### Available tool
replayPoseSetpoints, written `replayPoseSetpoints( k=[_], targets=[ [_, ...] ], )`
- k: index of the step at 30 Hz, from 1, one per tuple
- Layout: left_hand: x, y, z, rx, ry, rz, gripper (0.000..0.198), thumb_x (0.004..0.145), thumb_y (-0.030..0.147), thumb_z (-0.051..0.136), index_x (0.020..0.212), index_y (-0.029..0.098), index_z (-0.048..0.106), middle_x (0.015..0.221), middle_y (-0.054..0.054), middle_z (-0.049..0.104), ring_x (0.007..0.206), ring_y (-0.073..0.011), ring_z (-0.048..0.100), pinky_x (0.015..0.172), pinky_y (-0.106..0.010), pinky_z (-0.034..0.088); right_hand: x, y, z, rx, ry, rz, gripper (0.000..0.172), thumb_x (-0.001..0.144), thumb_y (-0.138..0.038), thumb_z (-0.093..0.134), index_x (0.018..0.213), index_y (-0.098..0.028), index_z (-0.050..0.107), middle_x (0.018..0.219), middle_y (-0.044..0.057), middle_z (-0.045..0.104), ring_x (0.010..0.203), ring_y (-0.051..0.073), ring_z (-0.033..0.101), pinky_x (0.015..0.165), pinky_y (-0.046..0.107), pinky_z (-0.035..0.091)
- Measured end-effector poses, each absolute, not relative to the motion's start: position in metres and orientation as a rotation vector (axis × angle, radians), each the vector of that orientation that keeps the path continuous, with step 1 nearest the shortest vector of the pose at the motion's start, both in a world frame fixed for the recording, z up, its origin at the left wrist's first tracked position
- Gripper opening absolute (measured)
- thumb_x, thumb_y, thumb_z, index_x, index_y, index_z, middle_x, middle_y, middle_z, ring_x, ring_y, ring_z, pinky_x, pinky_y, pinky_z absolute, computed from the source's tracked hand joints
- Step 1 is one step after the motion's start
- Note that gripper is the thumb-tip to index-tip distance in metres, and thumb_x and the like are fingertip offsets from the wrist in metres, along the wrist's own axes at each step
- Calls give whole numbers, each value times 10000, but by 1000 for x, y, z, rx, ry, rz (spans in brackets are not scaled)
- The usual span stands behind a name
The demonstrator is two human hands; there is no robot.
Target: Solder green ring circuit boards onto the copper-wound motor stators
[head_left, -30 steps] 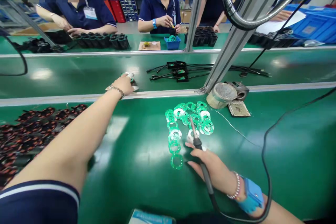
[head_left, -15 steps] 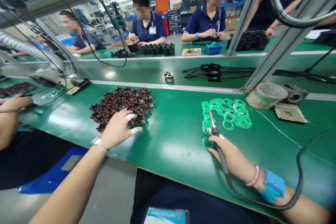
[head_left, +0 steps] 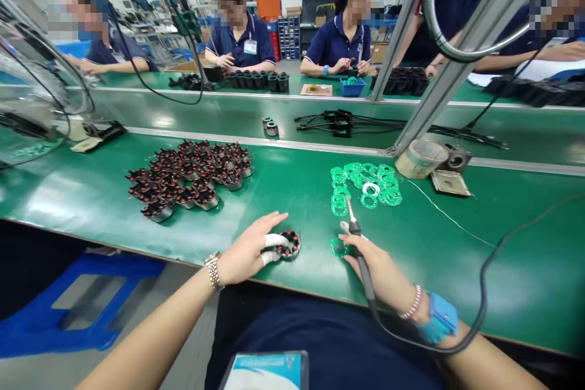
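My left hand (head_left: 250, 250), with white finger covers, pinches a wound motor stator (head_left: 289, 245) near the front of the green bench. In my right hand (head_left: 375, 262) is a soldering iron (head_left: 355, 230), its tip pointing away from me. The thumb and finger of that hand also hold a green ring-shaped circuit board (head_left: 339, 248), close to the bench top. More green ring boards (head_left: 388, 186) lie just beyond the iron's tip, one showing a white face. A cluster of similar stators (head_left: 192, 170) with dark tops and copper windings stands to the left.
A round tin (head_left: 421, 158) and a small tray (head_left: 450, 183) stand at the right by a metal post. Black cables (head_left: 338, 122) and two stators (head_left: 271, 128) lie on the ledge behind. Co-workers (head_left: 242, 30) sit across the bench. The iron's cord (head_left: 479, 292) loops over my right forearm.
My left hand has taken a stator from the cluster and brought it right and toward me. My right hand keeps the iron and has drawn one ring board away from the others.
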State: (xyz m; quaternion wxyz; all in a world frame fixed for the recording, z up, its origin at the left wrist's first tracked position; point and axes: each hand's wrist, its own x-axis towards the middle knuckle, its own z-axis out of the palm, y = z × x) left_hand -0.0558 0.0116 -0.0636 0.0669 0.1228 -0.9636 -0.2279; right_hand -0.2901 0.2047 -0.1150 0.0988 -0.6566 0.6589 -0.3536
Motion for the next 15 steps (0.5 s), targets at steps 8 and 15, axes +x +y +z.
replayPoseSetpoints(
  k=[8, 15],
  targets=[
    [-69, 41, -85, 592, -2806, -976, 787, 608, 355, 726, 1289, 195, 365, 1381, -143, 358, 1296, -297, 272, 1066, -498, 213, -269, 186, -89, -2135, 1764, -1173, 173, 837, -133, 471, 999, -192, 489, 978, 79, 589, 917, 171, 563, 802, 300, 483],
    [-79, 53, -78, 658, -2616, -1159, 578, 612, 319, 720, 1127, 184, 495, 1253, -131, 503, 1151, -282, 477, 973, -457, 374, -255, 177, -84, -2042, 1779, -1268, 144, 831, -120, 448, 943, -189, 505, 805, 43, 565, 734, 143, 523, 669, 254, 464]
  ],
)
